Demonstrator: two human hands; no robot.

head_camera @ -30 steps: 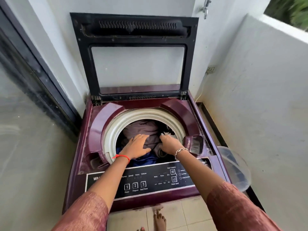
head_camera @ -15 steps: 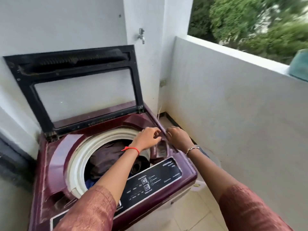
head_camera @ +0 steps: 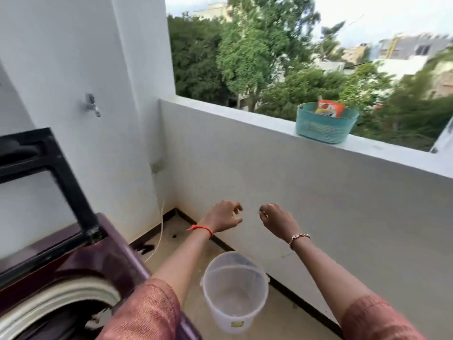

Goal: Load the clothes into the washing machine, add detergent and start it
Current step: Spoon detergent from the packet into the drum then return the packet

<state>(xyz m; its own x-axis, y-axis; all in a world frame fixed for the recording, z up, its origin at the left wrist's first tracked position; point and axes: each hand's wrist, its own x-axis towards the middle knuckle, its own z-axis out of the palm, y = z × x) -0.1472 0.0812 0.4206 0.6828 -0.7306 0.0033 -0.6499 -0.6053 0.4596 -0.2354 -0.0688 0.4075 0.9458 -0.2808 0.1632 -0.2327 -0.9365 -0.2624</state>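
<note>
The maroon top-loading washing machine is at the lower left, its black-framed lid standing up and only a slice of the white drum rim showing. An orange detergent packet stands in a teal basket on the balcony ledge, upper right. My left hand and my right hand hang in the air in front of the balcony wall, to the right of the machine. Both have loosely curled fingers with nothing in them. The clothes are out of sight.
A translucent white bucket stands on the floor right of the machine, below my hands. A tap sticks out of the wall pillar, with a thin hose hanging below. The white balcony wall runs across the right.
Both hands came up out of the drum and moved right, away from the machine. My view swung right toward the ledge, bringing the basket and packet into sight.
</note>
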